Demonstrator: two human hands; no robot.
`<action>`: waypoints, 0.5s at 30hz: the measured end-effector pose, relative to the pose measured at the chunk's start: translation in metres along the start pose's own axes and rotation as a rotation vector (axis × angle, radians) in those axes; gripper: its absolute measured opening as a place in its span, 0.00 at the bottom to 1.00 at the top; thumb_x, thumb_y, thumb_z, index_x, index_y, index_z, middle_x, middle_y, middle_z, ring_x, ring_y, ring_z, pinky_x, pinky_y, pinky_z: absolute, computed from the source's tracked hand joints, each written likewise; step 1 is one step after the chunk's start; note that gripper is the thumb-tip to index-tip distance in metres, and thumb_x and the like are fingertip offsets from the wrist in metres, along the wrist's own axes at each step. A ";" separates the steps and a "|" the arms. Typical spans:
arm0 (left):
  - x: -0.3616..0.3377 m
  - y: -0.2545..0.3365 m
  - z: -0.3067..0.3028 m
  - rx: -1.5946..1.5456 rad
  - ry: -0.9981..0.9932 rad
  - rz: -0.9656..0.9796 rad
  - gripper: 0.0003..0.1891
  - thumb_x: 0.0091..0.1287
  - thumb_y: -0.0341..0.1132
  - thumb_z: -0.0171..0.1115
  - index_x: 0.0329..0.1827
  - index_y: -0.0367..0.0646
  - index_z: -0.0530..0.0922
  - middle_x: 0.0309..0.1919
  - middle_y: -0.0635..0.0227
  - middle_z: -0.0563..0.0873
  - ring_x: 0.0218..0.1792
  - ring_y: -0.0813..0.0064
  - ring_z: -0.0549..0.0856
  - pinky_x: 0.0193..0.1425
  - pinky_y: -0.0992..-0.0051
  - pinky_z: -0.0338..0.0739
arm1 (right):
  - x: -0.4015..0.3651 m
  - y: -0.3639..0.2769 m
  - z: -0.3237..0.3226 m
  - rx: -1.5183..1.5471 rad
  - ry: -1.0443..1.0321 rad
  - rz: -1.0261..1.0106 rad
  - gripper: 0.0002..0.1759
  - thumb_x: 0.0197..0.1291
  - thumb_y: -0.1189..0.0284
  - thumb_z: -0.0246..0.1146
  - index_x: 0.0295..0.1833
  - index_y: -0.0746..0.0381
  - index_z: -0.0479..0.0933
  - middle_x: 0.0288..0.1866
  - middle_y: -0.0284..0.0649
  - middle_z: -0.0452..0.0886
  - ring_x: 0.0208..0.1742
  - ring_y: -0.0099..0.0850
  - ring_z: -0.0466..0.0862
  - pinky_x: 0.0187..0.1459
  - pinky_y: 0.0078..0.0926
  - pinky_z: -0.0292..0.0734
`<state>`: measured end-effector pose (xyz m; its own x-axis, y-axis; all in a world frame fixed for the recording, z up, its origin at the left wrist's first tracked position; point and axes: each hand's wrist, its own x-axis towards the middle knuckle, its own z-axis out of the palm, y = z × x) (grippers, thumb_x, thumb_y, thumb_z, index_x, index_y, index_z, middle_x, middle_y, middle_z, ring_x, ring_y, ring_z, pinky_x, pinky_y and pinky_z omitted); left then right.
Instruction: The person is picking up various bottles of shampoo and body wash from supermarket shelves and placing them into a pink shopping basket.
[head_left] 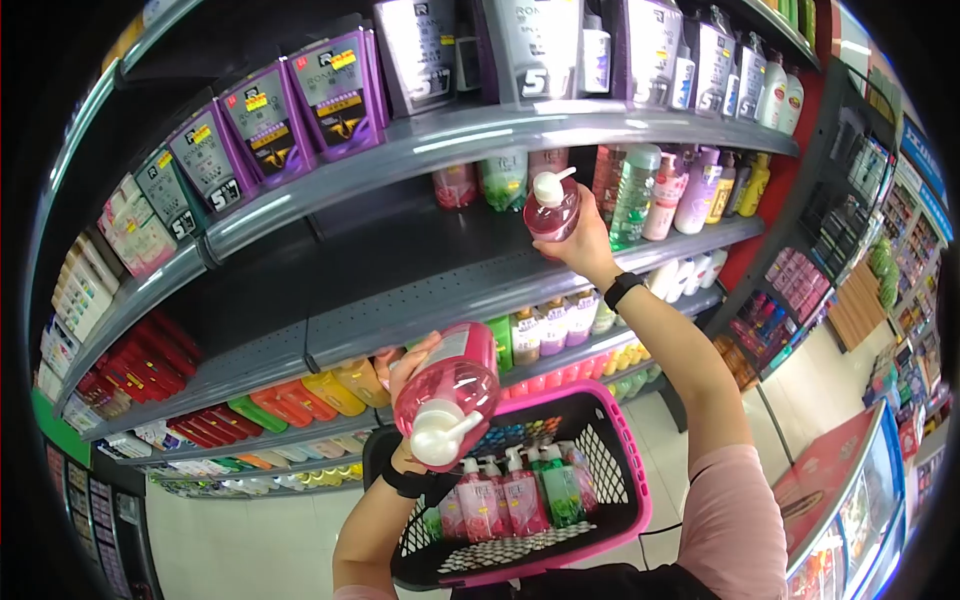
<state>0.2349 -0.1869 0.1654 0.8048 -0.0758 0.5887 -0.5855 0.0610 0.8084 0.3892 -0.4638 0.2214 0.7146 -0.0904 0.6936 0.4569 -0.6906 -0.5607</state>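
My left hand [407,372] is closed round a large pink pump bottle [462,372] with a white pump head, tilted toward me above the basket's left side. Reaching to the middle shelf [400,292], my right hand [582,243] grips another pink pump bottle [556,220], also white-topped, at the shelf's front. Behind it stand a green-labelled bottle [503,180] and a pink one [455,187]. Below my hands sits a black basket with a pink rim [630,455], holding several pink pump bottles [522,500] and green ones [562,495].
Bottles in green [634,195], lilac [697,190] and yellow [754,185] line the shelf to the right. Purple boxes [335,95] and silver packs stand on the shelf above. Lower shelves hold orange and yellow bottles [335,392]. A red-topped display case [825,480] is at right.
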 end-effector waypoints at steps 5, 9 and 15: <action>-0.023 0.014 0.005 0.089 -0.016 0.030 0.45 0.40 0.24 0.78 0.64 0.43 0.61 0.60 0.56 0.69 0.61 0.60 0.72 0.63 0.64 0.74 | -0.041 -0.029 -0.041 0.142 0.051 -0.105 0.58 0.31 0.67 0.80 0.66 0.68 0.51 0.58 0.53 0.68 0.60 0.41 0.73 0.59 0.36 0.71; -0.071 0.001 -0.012 0.100 -0.135 -0.476 0.32 0.52 0.28 0.72 0.62 0.41 0.68 0.57 0.63 0.76 0.59 0.71 0.74 0.59 0.72 0.75 | -0.086 -0.072 -0.089 0.307 0.016 -0.046 0.57 0.31 0.67 0.80 0.66 0.68 0.51 0.58 0.48 0.69 0.59 0.35 0.72 0.60 0.33 0.69; -0.120 -0.008 0.007 -0.296 0.050 -0.581 0.27 0.46 0.21 0.74 0.51 0.34 0.74 0.46 0.61 0.82 0.45 0.71 0.82 0.53 0.72 0.77 | -0.174 -0.086 -0.117 0.464 -0.358 0.303 0.60 0.31 0.63 0.81 0.67 0.70 0.52 0.61 0.47 0.67 0.64 0.34 0.68 0.63 0.35 0.65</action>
<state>0.1426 -0.1858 0.0882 0.9899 -0.1330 0.0497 -0.0082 0.2958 0.9552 0.1641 -0.4727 0.2019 0.9429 0.0679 0.3262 0.3317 -0.2841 -0.8996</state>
